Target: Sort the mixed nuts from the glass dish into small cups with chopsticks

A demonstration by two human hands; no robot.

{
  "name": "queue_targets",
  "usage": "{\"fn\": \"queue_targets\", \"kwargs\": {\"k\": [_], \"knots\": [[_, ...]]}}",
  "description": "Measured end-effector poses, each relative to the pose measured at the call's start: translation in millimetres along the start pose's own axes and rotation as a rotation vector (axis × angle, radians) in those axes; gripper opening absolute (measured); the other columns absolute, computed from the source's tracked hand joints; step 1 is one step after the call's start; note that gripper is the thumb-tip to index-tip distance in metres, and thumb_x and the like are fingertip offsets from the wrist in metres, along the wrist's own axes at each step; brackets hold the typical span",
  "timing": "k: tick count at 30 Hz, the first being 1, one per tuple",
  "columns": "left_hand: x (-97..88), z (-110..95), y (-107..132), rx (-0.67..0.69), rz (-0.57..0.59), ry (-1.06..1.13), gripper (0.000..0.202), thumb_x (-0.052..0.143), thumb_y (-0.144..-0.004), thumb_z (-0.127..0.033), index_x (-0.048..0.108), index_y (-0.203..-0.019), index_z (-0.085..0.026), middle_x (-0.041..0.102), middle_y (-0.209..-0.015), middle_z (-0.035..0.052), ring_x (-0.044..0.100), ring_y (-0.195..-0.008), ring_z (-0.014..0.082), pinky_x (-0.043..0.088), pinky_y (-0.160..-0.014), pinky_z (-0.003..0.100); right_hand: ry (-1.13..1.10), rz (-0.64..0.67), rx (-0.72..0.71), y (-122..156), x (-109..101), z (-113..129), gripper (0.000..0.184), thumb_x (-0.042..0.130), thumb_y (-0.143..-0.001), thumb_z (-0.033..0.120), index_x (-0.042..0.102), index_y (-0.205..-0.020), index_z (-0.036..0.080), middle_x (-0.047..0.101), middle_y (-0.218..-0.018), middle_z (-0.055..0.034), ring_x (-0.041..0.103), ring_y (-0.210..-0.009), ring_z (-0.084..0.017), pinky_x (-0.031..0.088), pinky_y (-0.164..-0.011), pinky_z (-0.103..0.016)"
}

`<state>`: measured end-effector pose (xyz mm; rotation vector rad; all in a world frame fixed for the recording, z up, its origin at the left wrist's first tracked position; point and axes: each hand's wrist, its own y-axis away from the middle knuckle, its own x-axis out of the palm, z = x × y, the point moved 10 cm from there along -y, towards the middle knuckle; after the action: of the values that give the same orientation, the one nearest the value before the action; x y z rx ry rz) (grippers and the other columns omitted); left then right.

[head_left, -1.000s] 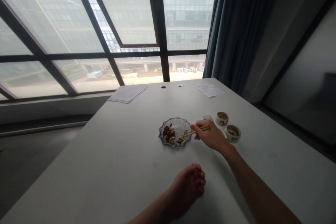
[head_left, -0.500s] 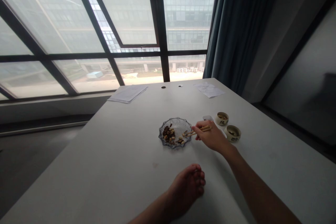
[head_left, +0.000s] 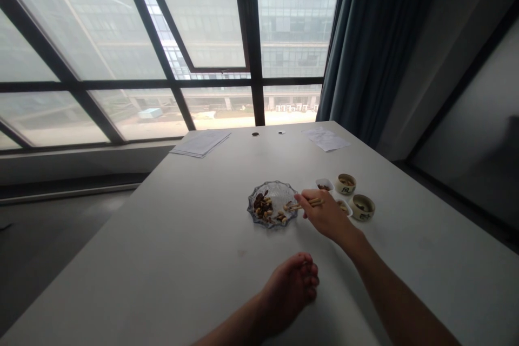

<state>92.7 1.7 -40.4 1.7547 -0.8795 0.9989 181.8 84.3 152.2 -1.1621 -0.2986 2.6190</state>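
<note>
Head view: chopsticks edge back toward the rim of the glass bowl

From where I stand, the right hand (head_left: 326, 216) has its grip closed around a pair of wooden chopsticks (head_left: 316, 202), their tips inside the rim of the glass bowl (head_left: 279, 192). Over the last second those tips have drawn slightly rightward, away from the mixed pieces (head_left: 263, 206); whether they pinch one, I can't tell. The pieces, dark and pale, lie in the bowl, heaped on its left with a few near the tips.

The hand has shifted a little too, so the upper white tray (head_left: 324, 180), holding brown bits, and the lower white tray (head_left: 349, 211) show more fully. Two round pots (head_left: 362, 216) stand just beside them. To me, that means the picking is still under way, with plenty left in the bowl.

The left hand (head_left: 290, 289) rests on the surface (head_left: 182, 238), fingers curled in, nothing showing in its grip.
</note>
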Motion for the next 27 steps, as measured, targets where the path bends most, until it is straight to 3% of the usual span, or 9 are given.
{"fn": "queue_targets", "kwargs": {"k": [9, 17, 27], "knots": [[1.5, 0, 0, 0.012, 0.015, -0.021, 0.008, 0.063, -0.086, -0.022, 0.059, -0.09, -0.017, 0.062, -0.08, 0.001, 0.058, -0.066, 0.0115, 0.033, -0.062, 0.024, -0.027, -0.026, -0.005, -1, -5, -2, 0.043, 0.048, -0.097, 0.04, 0.05, -0.059, 0.02, 0.058, -0.053, -0.0004, 0.055, -0.055, -0.015, 0.035, -0.055, -0.025], [-1.4, 0, -2, 0.009, 0.013, -0.029, 0.009, 0.064, -0.085, -0.023, 0.059, -0.089, -0.017, 0.062, -0.08, 0.0008, 0.057, -0.066, 0.0112, 0.032, -0.061, 0.024, -0.053, 0.047, 0.06, 2, -5, -4, 0.031, 0.055, -0.091, 0.034, 0.068, -0.067, 0.018, 0.068, -0.062, -0.0052, 0.066, -0.066, -0.02, 0.042, -0.058, -0.026], [2.4, -1, -1, 0.017, 0.043, -0.029, 0.009, 0.063, -0.086, -0.024, 0.06, -0.09, -0.016, 0.062, -0.081, 0.0016, 0.057, -0.068, 0.0114, 0.033, -0.063, 0.024, 0.034, 0.05, 0.018, 3, 9, 0, 0.038, 0.05, -0.094, 0.033, 0.056, -0.06, 0.019, 0.065, -0.063, -0.0053, 0.062, -0.062, -0.017, 0.038, -0.056, -0.025]]}}
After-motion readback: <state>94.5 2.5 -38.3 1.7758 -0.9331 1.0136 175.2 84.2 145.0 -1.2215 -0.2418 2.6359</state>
